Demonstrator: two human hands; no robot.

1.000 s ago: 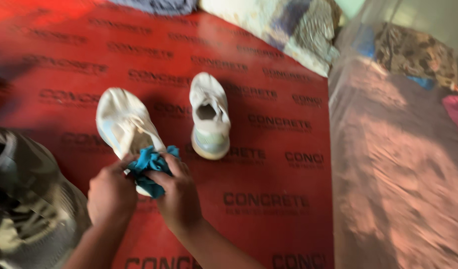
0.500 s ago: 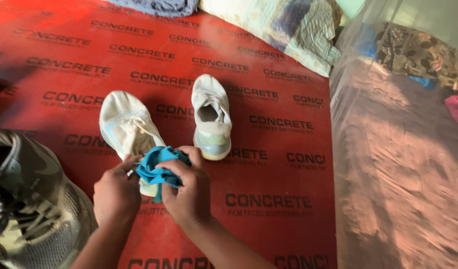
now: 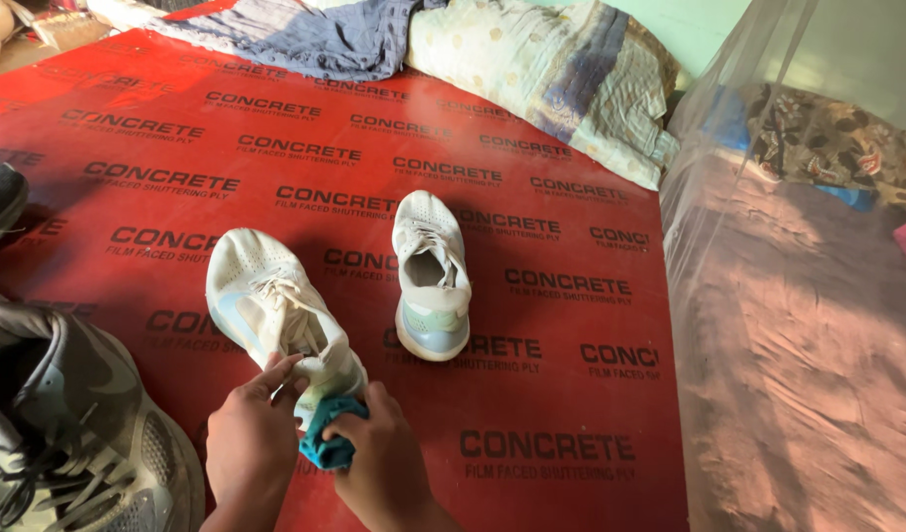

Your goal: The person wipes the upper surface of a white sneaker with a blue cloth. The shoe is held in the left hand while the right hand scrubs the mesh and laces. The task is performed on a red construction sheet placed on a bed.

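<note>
down on the red printed sheet (image 3: 571, 394) covering the floor, the left hand (image 3: 251, 443) rests its fingers on the heel collar of a white lace-up mesh sneaker (image 3: 275, 310) — likely steadying it so it won't slide. the right hand (image 3: 384, 473) is closed around a bunched teal cloth (image 3: 327, 441), pressed against the shoe's heel end, as for wiping. its matching white sneaker (image 3: 431, 276) stands just beside, apart, heel toward the person. a grey laced shoe (image 3: 68, 433) sits at the left edge.

floor: red printed sheet (image 3: 532, 227) | far edge: patterned bedding (image 3: 561, 79) | right: sheer netting (image 3: 798, 325) | warm sunlight
</note>
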